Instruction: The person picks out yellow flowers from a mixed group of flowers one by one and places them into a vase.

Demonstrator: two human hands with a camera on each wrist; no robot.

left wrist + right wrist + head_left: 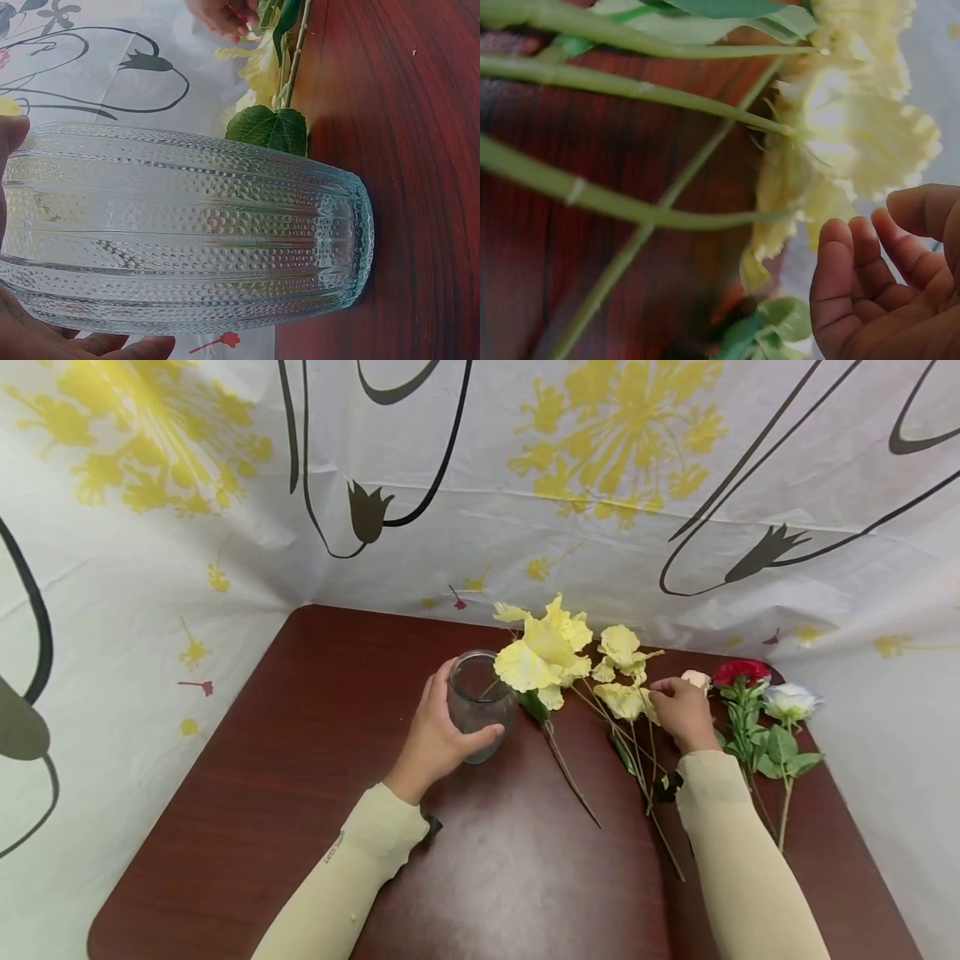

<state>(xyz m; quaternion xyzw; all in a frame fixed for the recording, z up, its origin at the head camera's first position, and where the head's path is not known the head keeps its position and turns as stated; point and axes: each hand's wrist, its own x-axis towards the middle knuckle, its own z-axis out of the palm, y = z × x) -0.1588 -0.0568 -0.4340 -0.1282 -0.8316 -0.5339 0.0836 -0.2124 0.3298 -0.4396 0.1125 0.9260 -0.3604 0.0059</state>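
A person's left hand (437,731) grasps a glass vase (474,717) standing on a glossy, dark-red table (300,760), while the right hand (684,714), released with fingers loosely bent, hovers beside yellow flowers (621,699) at the vase's 3 o'clock. White sheeting (480,547) printed with yellow blossoms (626,414) and grey tulips (367,514) hangs from 9 through 3 o'clock.

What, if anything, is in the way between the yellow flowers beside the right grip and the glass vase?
In the head view, a large cluster of yellow blooms sits between the yellow flowers by the right grip and the glass vase, close to its rim.
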